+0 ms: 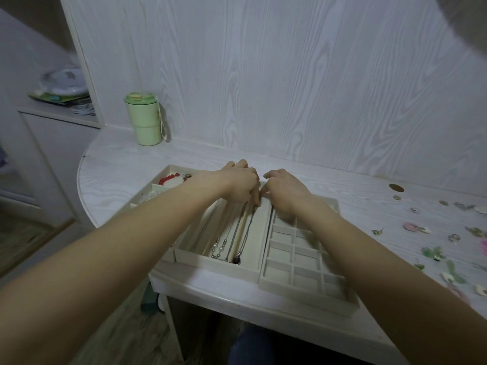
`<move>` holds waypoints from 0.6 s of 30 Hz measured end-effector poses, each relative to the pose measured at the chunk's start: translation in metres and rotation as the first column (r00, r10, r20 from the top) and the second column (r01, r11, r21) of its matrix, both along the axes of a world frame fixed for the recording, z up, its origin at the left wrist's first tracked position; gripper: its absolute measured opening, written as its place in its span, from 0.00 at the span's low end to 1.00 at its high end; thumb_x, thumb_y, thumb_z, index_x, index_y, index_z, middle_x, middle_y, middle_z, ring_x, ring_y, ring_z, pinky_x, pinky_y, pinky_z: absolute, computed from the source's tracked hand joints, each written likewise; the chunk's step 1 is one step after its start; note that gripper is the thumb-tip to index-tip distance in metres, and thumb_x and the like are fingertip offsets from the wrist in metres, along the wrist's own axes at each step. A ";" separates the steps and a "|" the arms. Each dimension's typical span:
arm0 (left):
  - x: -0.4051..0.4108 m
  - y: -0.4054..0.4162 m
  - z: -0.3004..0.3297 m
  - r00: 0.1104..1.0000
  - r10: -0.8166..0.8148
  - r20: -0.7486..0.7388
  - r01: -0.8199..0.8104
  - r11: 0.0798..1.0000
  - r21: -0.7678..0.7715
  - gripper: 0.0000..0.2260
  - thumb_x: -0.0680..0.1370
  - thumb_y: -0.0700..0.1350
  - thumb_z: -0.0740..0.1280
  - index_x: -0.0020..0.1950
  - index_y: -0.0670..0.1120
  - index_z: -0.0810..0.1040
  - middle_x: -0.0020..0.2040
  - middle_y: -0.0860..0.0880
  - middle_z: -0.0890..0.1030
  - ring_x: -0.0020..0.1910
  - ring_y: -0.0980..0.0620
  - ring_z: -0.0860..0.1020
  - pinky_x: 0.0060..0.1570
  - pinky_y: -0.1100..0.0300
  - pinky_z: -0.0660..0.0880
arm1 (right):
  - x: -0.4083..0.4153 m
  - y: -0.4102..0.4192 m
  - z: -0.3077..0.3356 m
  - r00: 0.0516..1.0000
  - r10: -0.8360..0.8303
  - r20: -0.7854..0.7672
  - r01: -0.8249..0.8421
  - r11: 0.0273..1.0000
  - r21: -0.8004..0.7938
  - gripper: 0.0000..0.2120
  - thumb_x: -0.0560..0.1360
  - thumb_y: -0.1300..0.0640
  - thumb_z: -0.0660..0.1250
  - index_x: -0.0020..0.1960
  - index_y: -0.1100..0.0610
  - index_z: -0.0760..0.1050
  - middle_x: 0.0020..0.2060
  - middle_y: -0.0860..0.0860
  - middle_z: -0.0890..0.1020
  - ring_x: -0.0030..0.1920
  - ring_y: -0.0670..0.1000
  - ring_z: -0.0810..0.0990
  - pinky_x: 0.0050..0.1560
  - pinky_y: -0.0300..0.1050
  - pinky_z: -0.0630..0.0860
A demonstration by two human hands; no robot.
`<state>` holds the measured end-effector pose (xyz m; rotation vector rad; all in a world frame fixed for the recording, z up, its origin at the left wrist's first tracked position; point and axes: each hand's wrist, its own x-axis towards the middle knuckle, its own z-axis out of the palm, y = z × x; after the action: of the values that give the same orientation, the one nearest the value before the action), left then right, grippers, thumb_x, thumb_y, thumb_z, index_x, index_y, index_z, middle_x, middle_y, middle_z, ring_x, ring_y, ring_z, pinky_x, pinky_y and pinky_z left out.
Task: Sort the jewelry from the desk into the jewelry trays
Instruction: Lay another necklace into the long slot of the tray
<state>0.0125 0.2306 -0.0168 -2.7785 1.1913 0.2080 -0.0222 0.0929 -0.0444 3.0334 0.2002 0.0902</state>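
Note:
Three cream jewelry trays sit side by side on the white desk. The middle tray has long lanes holding several chain necklaces; one silver chain with a dark pendant runs up its right lane. My left hand and my right hand meet at that lane's far end, fingertips curled down and pinching the top of the silver chain. The right tray is a grid of small square cells. The left tray holds a red bead bracelet and pale beads.
A green lidded cup stands at the back left by the wall. Loose earrings and small pieces lie scattered over the desk's right side, with a pink piece and a coin among them. The desk's front edge runs below the trays.

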 end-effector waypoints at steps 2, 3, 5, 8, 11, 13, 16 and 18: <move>-0.001 -0.001 -0.001 1.000 0.006 0.018 -0.006 0.999 0.049 0.22 0.77 0.38 0.55 0.62 0.60 0.77 0.70 0.50 0.65 0.67 0.47 0.59 0.63 0.56 0.57 | 0.000 0.000 -0.001 1.000 -0.002 -0.013 0.001 1.000 -0.001 0.19 0.76 0.66 0.58 0.64 0.55 0.76 0.67 0.54 0.70 0.67 0.56 0.65 0.66 0.46 0.65; -0.002 -0.002 -0.001 1.000 0.006 0.019 -0.007 0.998 0.069 0.21 0.78 0.40 0.55 0.62 0.60 0.77 0.70 0.50 0.65 0.67 0.47 0.59 0.63 0.56 0.57 | 0.001 0.000 -0.002 1.000 -0.004 -0.021 0.004 1.000 -0.008 0.18 0.77 0.66 0.58 0.63 0.55 0.77 0.66 0.55 0.71 0.67 0.56 0.65 0.66 0.47 0.65; -0.003 -0.003 -0.001 1.000 0.007 0.015 -0.008 0.996 0.090 0.20 0.78 0.40 0.56 0.62 0.60 0.77 0.70 0.50 0.65 0.67 0.47 0.59 0.63 0.56 0.57 | 0.003 -0.001 -0.004 0.999 -0.012 -0.031 0.011 1.000 -0.020 0.17 0.77 0.65 0.58 0.62 0.55 0.77 0.65 0.55 0.71 0.66 0.56 0.66 0.65 0.47 0.66; -0.002 -0.003 -0.001 1.000 0.010 0.012 -0.011 0.996 0.086 0.20 0.78 0.40 0.56 0.61 0.60 0.78 0.70 0.51 0.65 0.67 0.47 0.59 0.63 0.56 0.57 | 0.005 -0.001 -0.004 0.999 -0.021 -0.036 0.021 1.000 -0.017 0.18 0.76 0.66 0.57 0.62 0.56 0.77 0.65 0.55 0.71 0.66 0.56 0.66 0.65 0.47 0.66; -0.002 -0.003 -0.002 1.000 0.009 0.006 -0.009 0.997 0.079 0.21 0.77 0.40 0.56 0.60 0.60 0.78 0.70 0.51 0.66 0.66 0.47 0.59 0.63 0.56 0.57 | 0.006 -0.001 -0.004 0.999 -0.030 -0.043 0.030 1.000 -0.004 0.19 0.77 0.67 0.57 0.64 0.56 0.76 0.67 0.55 0.70 0.67 0.56 0.65 0.66 0.47 0.66; -0.002 -0.004 -0.002 1.000 0.007 0.000 -0.007 0.998 0.063 0.21 0.77 0.39 0.56 0.60 0.60 0.78 0.70 0.52 0.66 0.66 0.47 0.59 0.63 0.56 0.57 | 0.005 -0.001 -0.004 0.998 -0.032 -0.050 0.032 0.999 0.009 0.20 0.77 0.67 0.57 0.65 0.56 0.75 0.68 0.54 0.69 0.67 0.56 0.65 0.66 0.47 0.66; -0.002 -0.003 -0.002 1.000 0.013 -0.014 -0.013 0.999 0.034 0.22 0.76 0.37 0.56 0.59 0.59 0.79 0.70 0.53 0.66 0.66 0.48 0.60 0.62 0.57 0.57 | 0.001 -0.002 -0.002 0.998 -0.029 -0.050 0.030 0.999 0.019 0.20 0.77 0.67 0.57 0.66 0.55 0.74 0.69 0.54 0.68 0.68 0.56 0.64 0.67 0.48 0.65; -0.002 -0.002 -0.002 1.000 0.017 -0.021 -0.017 0.999 0.029 0.21 0.76 0.38 0.56 0.60 0.59 0.78 0.70 0.53 0.66 0.66 0.48 0.60 0.62 0.58 0.56 | -0.001 -0.003 0.000 0.998 -0.022 -0.052 0.022 1.000 0.014 0.21 0.77 0.66 0.56 0.67 0.54 0.73 0.70 0.54 0.67 0.69 0.56 0.63 0.68 0.47 0.64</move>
<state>0.0106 0.2281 -0.0185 -2.7695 1.1604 0.2543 -0.0232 0.0903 -0.0440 3.0539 0.1710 0.0115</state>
